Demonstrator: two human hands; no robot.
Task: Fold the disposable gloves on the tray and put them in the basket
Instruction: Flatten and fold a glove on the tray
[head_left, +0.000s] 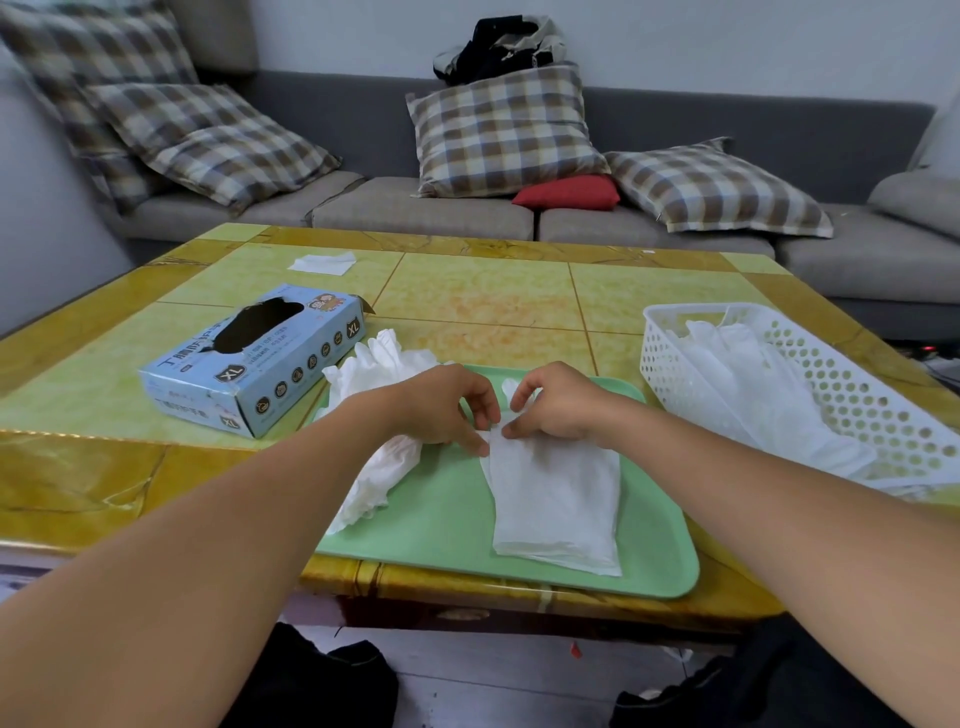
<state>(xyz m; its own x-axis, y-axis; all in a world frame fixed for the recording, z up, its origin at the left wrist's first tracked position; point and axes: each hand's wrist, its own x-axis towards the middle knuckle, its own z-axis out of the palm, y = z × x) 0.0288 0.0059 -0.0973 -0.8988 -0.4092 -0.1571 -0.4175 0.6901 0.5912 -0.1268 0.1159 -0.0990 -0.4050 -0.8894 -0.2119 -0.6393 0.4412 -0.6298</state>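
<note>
A white disposable glove (556, 499) lies flat on the green tray (447, 525), cuff toward me. My left hand (441, 405) and my right hand (558, 402) meet at its far end, and both pinch the glove's finger part with curled fingers. A heap of crumpled white gloves (379, 415) sits on the tray's left edge, partly under my left forearm. The white perforated basket (810, 395) stands to the right of the tray with several gloves inside.
A light blue glove box (254, 358) marked XL lies left of the tray. A white tissue (322, 263) rests at the table's far left. A grey sofa with checked cushions (504, 132) runs behind the yellow-green table (483, 301).
</note>
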